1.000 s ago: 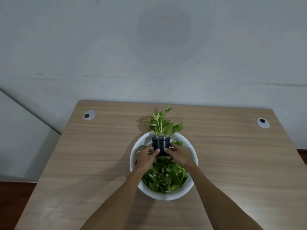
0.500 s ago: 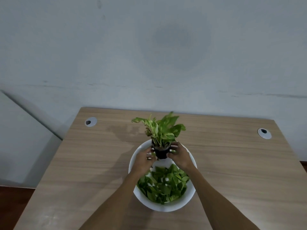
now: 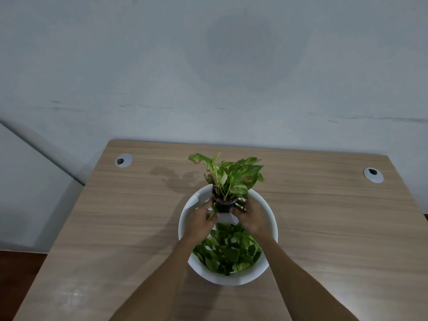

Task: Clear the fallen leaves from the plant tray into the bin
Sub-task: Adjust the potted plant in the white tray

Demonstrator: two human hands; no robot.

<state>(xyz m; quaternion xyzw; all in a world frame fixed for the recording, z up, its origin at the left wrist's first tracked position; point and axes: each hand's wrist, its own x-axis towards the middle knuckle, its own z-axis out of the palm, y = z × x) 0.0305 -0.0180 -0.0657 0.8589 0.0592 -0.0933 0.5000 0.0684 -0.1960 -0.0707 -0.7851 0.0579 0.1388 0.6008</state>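
A round white plant tray point(image 3: 269, 218) sits mid-table. Several loose green leaves point(image 3: 228, 251) fill its near half. A small black pot point(image 3: 223, 203) with a variegated green plant point(image 3: 231, 174) is held up over the tray's far part, tilted towards me. My left hand point(image 3: 199, 220) grips the pot's left side and my right hand point(image 3: 252, 216) grips its right side. The pot's base is hidden by my fingers. No bin shows in the head view.
The wooden table point(image 3: 115, 216) stands against a grey wall. Two grey cable grommets sit near its far edge, one at the left point(image 3: 124, 160) and one at the right point(image 3: 373, 174). The left table edge drops to a dark floor.
Both hands have lifted the pot off the tray floor and brought it up towards me. The plant now looks larger and its shadow falls on the table behind.
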